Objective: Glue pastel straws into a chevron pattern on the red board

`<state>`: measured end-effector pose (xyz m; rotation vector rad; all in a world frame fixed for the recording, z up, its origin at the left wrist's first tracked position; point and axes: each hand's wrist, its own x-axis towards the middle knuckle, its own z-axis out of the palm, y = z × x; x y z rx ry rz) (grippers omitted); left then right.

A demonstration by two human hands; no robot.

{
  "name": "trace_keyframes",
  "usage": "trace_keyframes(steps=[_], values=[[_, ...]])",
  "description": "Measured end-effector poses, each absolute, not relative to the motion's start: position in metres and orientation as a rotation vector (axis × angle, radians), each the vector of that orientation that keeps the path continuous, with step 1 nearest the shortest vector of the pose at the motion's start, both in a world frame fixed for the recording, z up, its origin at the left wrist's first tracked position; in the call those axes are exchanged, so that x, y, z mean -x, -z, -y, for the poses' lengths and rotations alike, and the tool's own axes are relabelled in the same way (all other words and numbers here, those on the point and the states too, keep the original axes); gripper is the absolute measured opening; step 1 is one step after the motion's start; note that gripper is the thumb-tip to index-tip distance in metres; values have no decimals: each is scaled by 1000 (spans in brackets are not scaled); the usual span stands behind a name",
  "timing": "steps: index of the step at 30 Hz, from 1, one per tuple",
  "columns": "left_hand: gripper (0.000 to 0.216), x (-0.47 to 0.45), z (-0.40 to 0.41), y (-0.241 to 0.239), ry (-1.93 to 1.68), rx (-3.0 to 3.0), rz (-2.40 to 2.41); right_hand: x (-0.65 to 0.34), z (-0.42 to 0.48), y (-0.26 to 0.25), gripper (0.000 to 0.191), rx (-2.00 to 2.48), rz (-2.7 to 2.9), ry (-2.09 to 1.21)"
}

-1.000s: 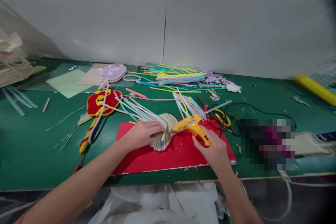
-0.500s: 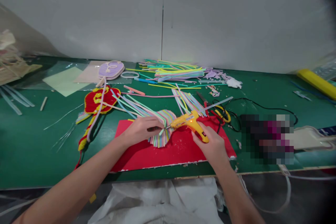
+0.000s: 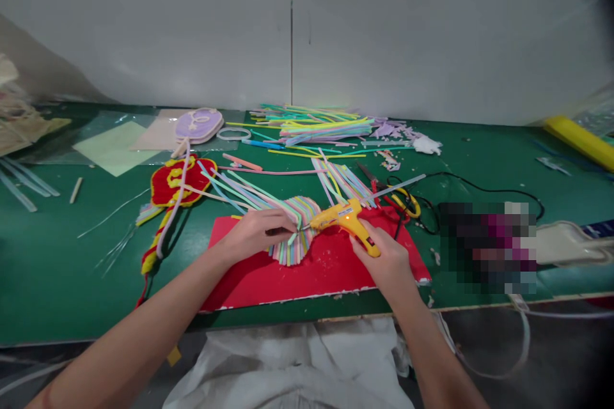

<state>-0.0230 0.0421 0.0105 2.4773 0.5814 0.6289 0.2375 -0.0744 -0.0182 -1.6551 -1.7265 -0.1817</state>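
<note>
My right hand (image 3: 387, 261) is wrapped round the handle of a yellow hot glue gun (image 3: 351, 222), which has a small orange light and a clear glue stick (image 3: 400, 186) poking out behind. Its nozzle points left, close to the fingertips of my left hand (image 3: 254, 234). Those fingertips pinch a mint-green pipe cleaner (image 3: 292, 239) over a rounded piece of pastel striped pipe cleaners (image 3: 289, 254). Whether the nozzle touches the pipe cleaner I cannot tell. The striped piece lies on a red board (image 3: 330, 278), partly hidden by my left hand.
Loose pipe cleaners (image 3: 326, 129) are heaped at the back. Left of the board lie a red and yellow fan-shaped piece (image 3: 160, 188) and a purple one (image 3: 197, 124). Scissors (image 3: 407, 204) and a black cord (image 3: 484, 180) lie to the right, with a yellow bar (image 3: 580, 142) beyond.
The view has shifted slightly. Both hands, the glue gun and the striped piece keep nearly the same positions relative to one another.
</note>
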Motion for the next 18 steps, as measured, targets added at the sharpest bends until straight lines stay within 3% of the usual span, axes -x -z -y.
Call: trace_keyframes(steps=[18], values=[[17, 24, -43, -7, -640, -2505, -542, -243, 85, 14, 37, 1611, 1763, 157]])
